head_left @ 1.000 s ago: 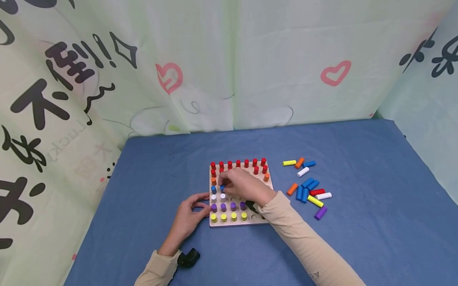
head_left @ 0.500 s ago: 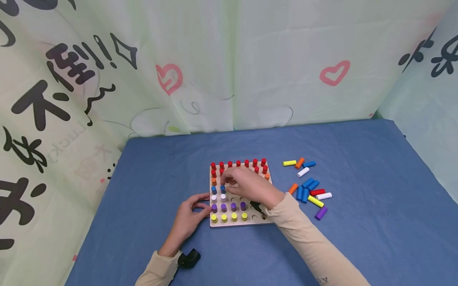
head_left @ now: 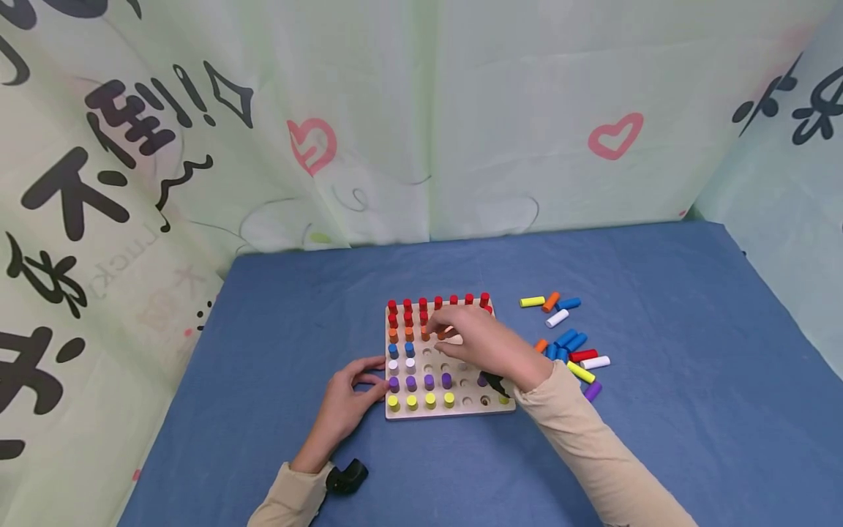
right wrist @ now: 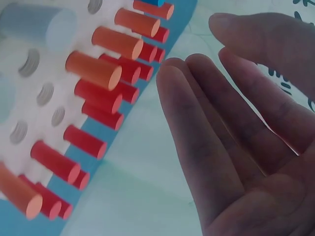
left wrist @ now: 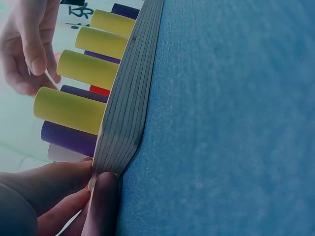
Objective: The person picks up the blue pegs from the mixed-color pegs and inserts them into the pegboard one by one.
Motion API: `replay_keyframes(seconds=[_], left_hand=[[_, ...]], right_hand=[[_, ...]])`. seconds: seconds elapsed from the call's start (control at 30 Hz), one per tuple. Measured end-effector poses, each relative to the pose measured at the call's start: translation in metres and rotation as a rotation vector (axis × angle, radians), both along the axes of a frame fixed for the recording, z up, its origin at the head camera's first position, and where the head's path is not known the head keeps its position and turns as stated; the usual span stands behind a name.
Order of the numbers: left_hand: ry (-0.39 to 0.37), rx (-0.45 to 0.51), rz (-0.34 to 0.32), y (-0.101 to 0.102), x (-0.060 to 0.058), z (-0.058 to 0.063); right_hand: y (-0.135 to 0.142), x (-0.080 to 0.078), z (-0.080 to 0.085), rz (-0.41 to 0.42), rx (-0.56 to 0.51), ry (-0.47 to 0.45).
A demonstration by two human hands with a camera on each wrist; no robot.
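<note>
A light wooden pegboard (head_left: 440, 392) lies on the table, with rows of red pegs (head_left: 407, 304), orange pegs (head_left: 393, 335), two blue pegs (head_left: 410, 350), white pegs (head_left: 410, 366), purple pegs (head_left: 429, 382) and yellow pegs (left wrist: 91, 110). My left hand (head_left: 356, 391) grips the board's left edge; its thumb and fingers meet that edge near the front corner in the left wrist view. Over the board hovers my right hand (head_left: 484, 340), fingers and thumb apart, holding nothing in the right wrist view. It hides part of the board's right side.
Loose pegs lie right of the board: several blue pegs (head_left: 566, 337), a red peg (head_left: 583, 355), white peg (head_left: 596, 361), yellow peg (head_left: 581, 372) and purple peg (head_left: 593, 391), others farther back. A printed curtain (head_left: 514, 146) hangs behind the blue-covered table (head_left: 316, 307).
My right hand has let go of the blue peg, which stands second in its row, and has moved right across the board with fingers spread. The left hand stays where it was.
</note>
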State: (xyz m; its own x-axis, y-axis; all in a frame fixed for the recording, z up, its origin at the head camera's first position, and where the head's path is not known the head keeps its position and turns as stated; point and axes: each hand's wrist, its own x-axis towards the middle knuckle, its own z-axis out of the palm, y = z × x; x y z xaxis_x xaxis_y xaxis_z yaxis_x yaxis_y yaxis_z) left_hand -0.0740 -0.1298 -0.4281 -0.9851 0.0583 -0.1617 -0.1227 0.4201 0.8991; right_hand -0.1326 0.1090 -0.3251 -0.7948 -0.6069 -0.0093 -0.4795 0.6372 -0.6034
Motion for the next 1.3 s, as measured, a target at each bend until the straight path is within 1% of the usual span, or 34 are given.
replay_keyframes(seconds=[0.3,0.43,0.57,0.73,0.93,1.2,1.3], left_hand=[[0.024,-0.007,-0.006,0.000,0.000,-0.002],[0.022,-0.009,-0.011,0.000,-0.001,-0.002],[0.015,-0.011,-0.007,0.000,-0.002,-0.002],[0.009,-0.013,0.002,0.001,-0.001,-0.002],[0.012,-0.008,0.012,0.001,-0.001,-0.001],[0.000,-0.002,0.013,0.001,0.000,0.001],[-0.004,-0.002,0.015,0.000,0.000,0.001]], right_hand=[[0.017,0.002,0.005,-0.017,0.023,0.020],[0.025,0.003,0.005,-0.031,0.032,0.030],[0.034,0.002,0.005,-0.037,0.016,0.027],[0.049,0.002,0.004,-0.040,0.006,0.061],[0.068,0.000,0.005,-0.076,-0.011,0.092],[0.087,0.002,0.004,-0.118,0.050,0.067],[0.093,0.002,0.001,-0.117,0.059,0.058]])
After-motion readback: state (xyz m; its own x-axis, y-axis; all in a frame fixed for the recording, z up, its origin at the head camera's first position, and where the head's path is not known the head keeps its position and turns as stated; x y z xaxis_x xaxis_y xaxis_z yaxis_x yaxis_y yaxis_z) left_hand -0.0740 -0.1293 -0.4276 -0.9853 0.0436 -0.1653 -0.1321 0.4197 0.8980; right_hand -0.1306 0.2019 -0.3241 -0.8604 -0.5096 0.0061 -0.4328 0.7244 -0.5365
